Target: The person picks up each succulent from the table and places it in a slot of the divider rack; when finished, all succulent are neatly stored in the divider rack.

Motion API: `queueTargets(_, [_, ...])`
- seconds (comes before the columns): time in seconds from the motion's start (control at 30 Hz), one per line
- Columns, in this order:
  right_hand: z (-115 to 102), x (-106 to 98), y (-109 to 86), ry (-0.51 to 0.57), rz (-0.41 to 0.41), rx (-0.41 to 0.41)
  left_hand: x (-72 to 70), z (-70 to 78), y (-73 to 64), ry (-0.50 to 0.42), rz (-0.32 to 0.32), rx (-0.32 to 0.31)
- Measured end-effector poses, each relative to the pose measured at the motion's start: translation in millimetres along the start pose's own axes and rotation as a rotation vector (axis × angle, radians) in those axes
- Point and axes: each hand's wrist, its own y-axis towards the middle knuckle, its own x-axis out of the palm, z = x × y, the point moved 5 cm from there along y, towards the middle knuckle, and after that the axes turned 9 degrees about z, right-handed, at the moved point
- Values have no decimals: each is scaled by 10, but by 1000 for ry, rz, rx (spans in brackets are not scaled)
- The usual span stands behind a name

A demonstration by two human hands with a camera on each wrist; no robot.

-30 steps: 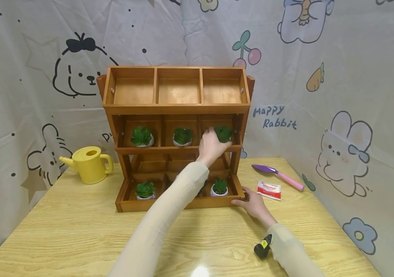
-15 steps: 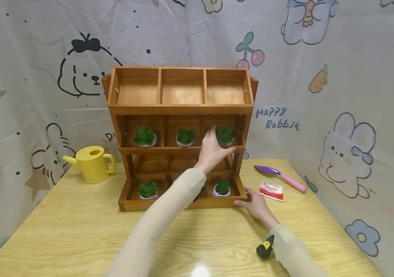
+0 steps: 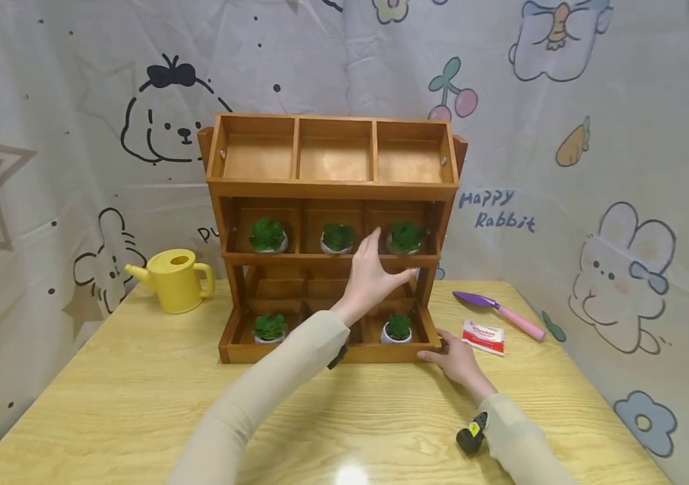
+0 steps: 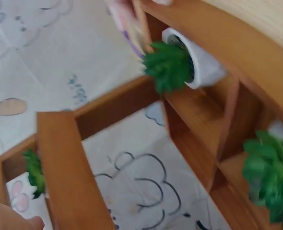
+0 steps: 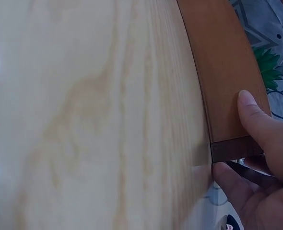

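A three-tier wooden plant shelf (image 3: pixel 332 191) stands on the table, its top tier bare. In front of the right middle-tier compartment, my left hand (image 3: pixel 371 277) is spread with thumb and fingers apart, holding nothing. Just beyond it sits a green succulent in a white pot (image 3: pixel 405 238); the left wrist view shows some of its leaves (image 4: pixel 34 173). My right hand (image 3: pixel 458 362) grips the shelf's lower right front corner. In the right wrist view its thumb (image 5: pixel 254 120) presses the front board (image 5: pixel 223 72) and the other fingers bend round the end.
Other potted succulents (image 3: pixel 268 236) (image 3: pixel 337 237) fill the middle tier. The bottom tier holds one at left (image 3: pixel 269 328) and one at right (image 3: pixel 397 328); my left arm partly covers its centre. Beside the shelf are a yellow watering can (image 3: pixel 177 279), a purple-pink trowel (image 3: pixel 502 314) and a red-white packet (image 3: pixel 483 337).
My left hand has come away from the right middle-tier succulent, its thumb and fingers spreading apart. My right hand stays at the shelf corner. The whole head view has shifted slightly.
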Motion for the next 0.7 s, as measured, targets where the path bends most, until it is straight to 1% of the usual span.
queueTargets(0.1, [18, -10, 25, -4, 1, -14, -39, 56, -96, -26, 10, 28])
queueTargets(0.23, [30, -19, 55, -7, -5, -22, -62, 105, -276, -51, -24, 41])
queueTargets(0.33, [30, -30, 59, -14, -4, -19, -82, 86, -418, -62, -63, 34])
queueTargets(0.43, [32, -47, 43, -25, -7, -16, -136, 26, -544, -60, -94, 20])
queueTargets(0.5, [26, -71, 26, -34, -12, -15, -190, -29, -618, -27, -103, 20])
queueTargets(0.6, [11, -125, -4, -59, -19, -19, -288, -120, -711, 62, -102, 33])
queueTargets(0.7, [-17, -204, -44, -98, -23, -22, -372, -219, -780, 133, -85, 51])
